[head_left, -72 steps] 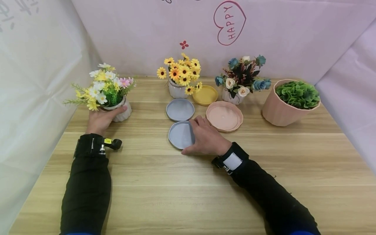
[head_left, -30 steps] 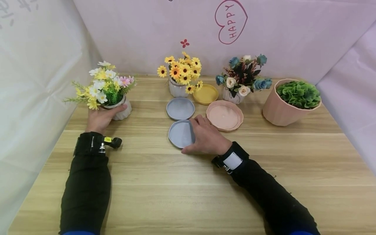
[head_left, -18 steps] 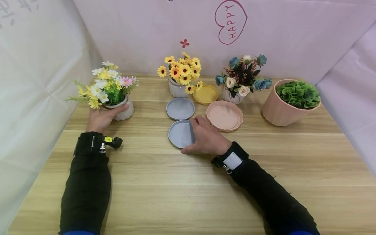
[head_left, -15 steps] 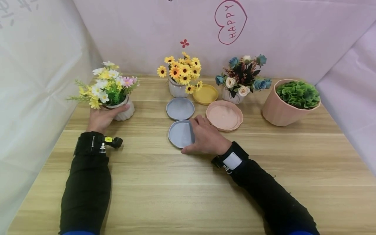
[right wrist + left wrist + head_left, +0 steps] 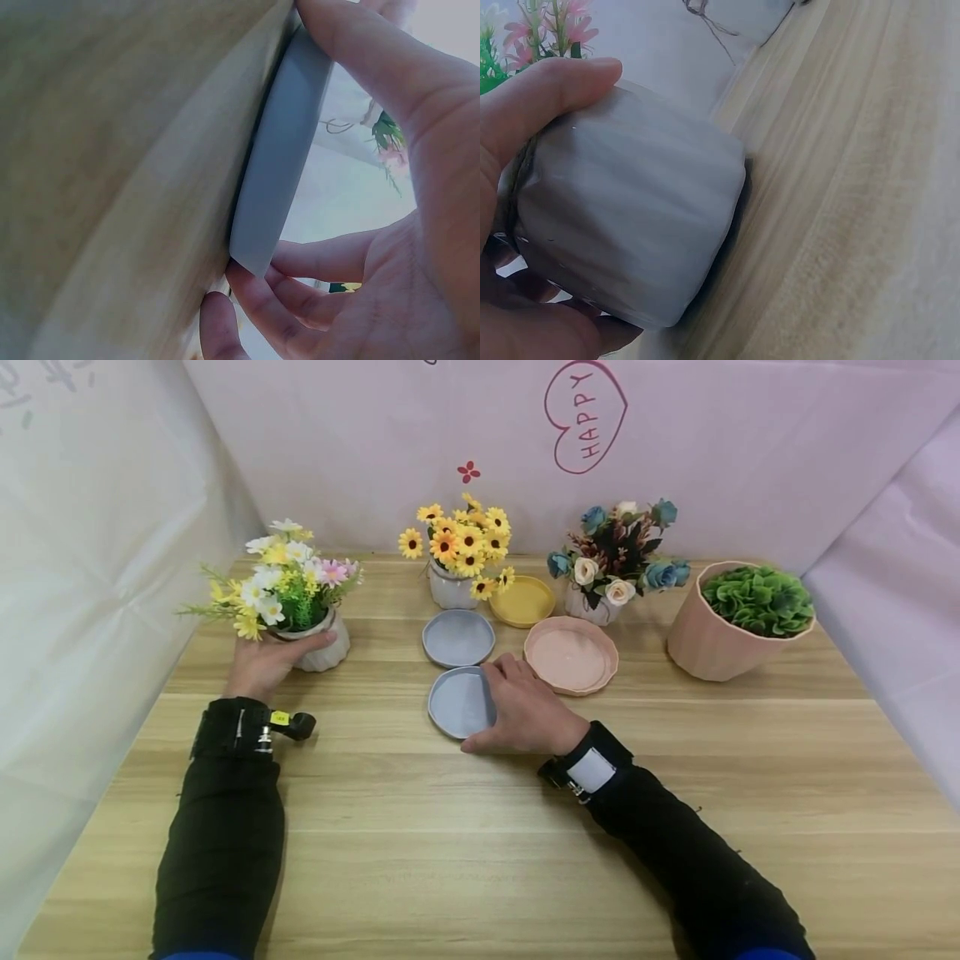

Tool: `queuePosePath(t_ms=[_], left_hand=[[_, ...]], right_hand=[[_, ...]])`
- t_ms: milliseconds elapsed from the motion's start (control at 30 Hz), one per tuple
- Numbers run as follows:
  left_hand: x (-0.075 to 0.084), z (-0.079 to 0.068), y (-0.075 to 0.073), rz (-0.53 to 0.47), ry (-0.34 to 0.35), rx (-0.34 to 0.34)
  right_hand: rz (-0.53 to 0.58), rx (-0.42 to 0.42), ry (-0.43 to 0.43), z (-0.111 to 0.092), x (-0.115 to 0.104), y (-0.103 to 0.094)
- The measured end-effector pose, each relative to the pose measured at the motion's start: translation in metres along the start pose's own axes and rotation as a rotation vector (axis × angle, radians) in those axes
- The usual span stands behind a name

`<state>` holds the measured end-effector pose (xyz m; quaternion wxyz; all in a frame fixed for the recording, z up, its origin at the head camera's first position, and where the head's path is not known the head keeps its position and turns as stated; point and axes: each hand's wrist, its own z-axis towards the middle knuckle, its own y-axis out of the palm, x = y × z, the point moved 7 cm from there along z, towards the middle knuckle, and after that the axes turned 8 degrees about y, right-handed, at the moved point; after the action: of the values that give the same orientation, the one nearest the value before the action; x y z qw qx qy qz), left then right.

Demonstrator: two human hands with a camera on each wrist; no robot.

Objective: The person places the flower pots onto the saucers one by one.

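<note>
Pale cloth stands behind and on both sides of my wooden desk, with a red heart reading HAPPY on the back wall. My left hand is wrapped around a whitish pot of white, yellow and pink flowers, at the left side of the desk; I cannot tell whether its base touches the wood. My right hand is curled around the right side of the nearer of 2 grey-blue dishes, which lies flat near the middle, just in front of the other 1. Just beside it is a pink dish, with a yellow dish farther back. I take the step in hand to be bringing pot and dish together: dish steadied, pot gripped but well apart from it. As I judge it, the next move calls for carrying the pot rightward, upright and clear of the dish's raised rim, then lowering it centred, while the right hand gives way at the edge without dragging the dish.
</note>
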<state>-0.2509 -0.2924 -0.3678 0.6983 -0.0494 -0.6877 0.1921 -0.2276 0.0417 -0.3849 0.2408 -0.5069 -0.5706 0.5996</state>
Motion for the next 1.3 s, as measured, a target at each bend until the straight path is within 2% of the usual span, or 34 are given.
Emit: queuePosePath(t_ms=[200,467,733,900,1100,1300], left_hand=[[-0.005,0.003,0.002,0.046,-0.014,-0.032],[-0.010,0.009,0.005,0.082,0.013,-0.062],[-0.013,0.010,0.010,0.104,0.009,-0.098],[-0.010,0.009,0.016,0.071,0.027,-0.130],[-0.002,0.006,0.022,0.095,0.058,-0.180],[0.007,0.001,0.028,0.059,0.045,-0.203]], right_hand=[[-0.007,0.004,0.003,0.000,-0.001,0.000],[-0.013,0.004,0.005,0.000,0.000,0.000],[-0.003,0.009,-0.006,0.000,-0.001,0.000],[0.004,0.001,0.004,0.000,0.000,0.000],[0.004,-0.004,0.009,0.000,0.000,0.001],[0.004,-0.004,0.010,0.000,0.001,0.001]])
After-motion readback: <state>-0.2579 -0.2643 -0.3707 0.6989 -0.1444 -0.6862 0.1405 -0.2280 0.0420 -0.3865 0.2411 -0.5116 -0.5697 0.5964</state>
